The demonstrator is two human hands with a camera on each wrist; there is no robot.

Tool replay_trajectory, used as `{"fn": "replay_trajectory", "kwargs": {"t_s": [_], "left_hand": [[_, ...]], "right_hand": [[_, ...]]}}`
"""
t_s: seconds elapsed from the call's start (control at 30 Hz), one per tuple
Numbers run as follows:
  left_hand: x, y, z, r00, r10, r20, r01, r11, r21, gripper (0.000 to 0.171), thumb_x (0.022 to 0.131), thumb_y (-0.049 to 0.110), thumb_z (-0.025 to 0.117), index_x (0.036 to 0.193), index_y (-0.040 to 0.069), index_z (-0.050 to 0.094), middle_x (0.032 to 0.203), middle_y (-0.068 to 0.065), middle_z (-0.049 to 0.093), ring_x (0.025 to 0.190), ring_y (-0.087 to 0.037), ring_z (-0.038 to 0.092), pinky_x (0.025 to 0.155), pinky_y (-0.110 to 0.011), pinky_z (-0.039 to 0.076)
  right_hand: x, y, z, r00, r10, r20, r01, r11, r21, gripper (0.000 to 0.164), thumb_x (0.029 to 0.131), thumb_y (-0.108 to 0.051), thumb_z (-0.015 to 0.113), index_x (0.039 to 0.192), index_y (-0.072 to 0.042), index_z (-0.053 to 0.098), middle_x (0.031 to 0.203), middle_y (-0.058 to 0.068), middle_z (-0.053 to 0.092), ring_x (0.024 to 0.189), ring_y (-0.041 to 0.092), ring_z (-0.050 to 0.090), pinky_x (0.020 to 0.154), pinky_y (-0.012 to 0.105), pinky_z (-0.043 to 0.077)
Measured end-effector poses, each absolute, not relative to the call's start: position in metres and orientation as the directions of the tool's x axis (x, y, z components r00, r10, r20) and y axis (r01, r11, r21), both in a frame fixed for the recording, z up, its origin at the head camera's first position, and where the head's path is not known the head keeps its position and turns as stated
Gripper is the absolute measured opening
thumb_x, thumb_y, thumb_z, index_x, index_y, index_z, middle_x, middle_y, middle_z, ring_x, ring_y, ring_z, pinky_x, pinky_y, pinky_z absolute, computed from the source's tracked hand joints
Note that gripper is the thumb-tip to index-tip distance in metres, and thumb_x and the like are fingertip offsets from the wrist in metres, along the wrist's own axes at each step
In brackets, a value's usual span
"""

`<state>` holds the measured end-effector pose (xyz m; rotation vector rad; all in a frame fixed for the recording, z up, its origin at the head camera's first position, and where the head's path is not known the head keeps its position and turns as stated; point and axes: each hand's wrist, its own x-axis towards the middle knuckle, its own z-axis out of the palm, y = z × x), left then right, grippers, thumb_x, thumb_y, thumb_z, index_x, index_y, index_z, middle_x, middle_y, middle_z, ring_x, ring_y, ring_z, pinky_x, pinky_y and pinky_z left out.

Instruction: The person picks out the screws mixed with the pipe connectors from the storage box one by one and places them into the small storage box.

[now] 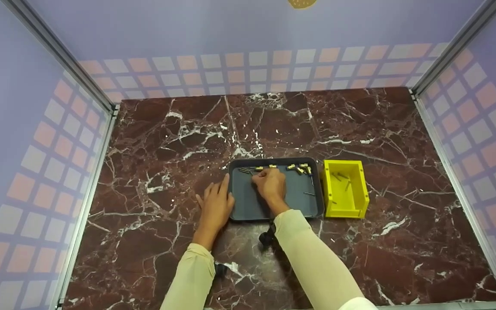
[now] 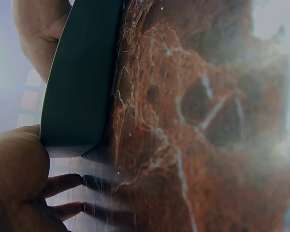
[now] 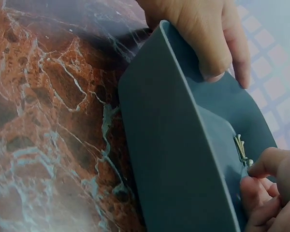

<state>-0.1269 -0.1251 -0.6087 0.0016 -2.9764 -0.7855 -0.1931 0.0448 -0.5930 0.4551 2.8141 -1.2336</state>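
Observation:
A dark grey tray (image 1: 252, 211) lies on the marbled tabletop. At its left side my left hand (image 1: 215, 206) holds the rim, with the thumb (image 3: 215, 67) over the inside and the fingers outside, some reaching down to the tabletop. My right hand (image 1: 270, 185) is inside the tray, its thumb and finger pinching a small screw (image 3: 245, 169), mostly hidden by the fingertips. Near them lie several loose screws (image 1: 244, 171). Several small brass-coloured pieces with dark ends (image 1: 299, 170) lie along the tray's far side. A thin screw (image 1: 309, 194) rests at the right.
A yellow bin (image 1: 345, 213) stands against the tray's right side, with several screws (image 1: 342, 175) on its floor. Purple panels (image 1: 248, 38) with a tile pattern enclose the tabletop (image 1: 153, 142) at the back and both sides.

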Motion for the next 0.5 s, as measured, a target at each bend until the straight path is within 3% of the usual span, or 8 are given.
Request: {"fn": "replay_trajectory", "kwargs": {"t_s": [0.27,0.5], "left_hand": [[-0.127,-0.126,-0.610,-0.998,-0.023,0.061,0.011,0.865,0.501,0.058,0.102,0.024,0.055,0.158,0.023,0.041,0.142,-0.012,0.060,0.142,-0.041,0.044,0.110,-0.082,0.021],[-0.127,-0.125,-0.609,-0.998,-0.025,0.058,0.008,0.864,0.504,0.058,0.102,0.025,0.054,0.158,0.023,0.041,0.142,-0.011,0.060,0.143,-0.040,0.044,0.110,-0.082,0.020]], "right_hand": [[-0.192,0.054,-0.593,-0.964,0.240,-0.118,0.242,0.598,-0.764,0.009,0.080,-0.024,0.076,0.072,-0.020,0.078,0.071,-0.005,0.074,0.067,0.017,0.067,0.067,0.034,0.054],[-0.191,0.065,-0.582,-0.968,0.234,-0.096,0.213,0.549,-0.808,0.009,0.079,-0.020,0.072,0.074,-0.019,0.079,0.064,-0.004,0.074,0.058,0.012,0.068,0.058,0.026,0.048]]}}
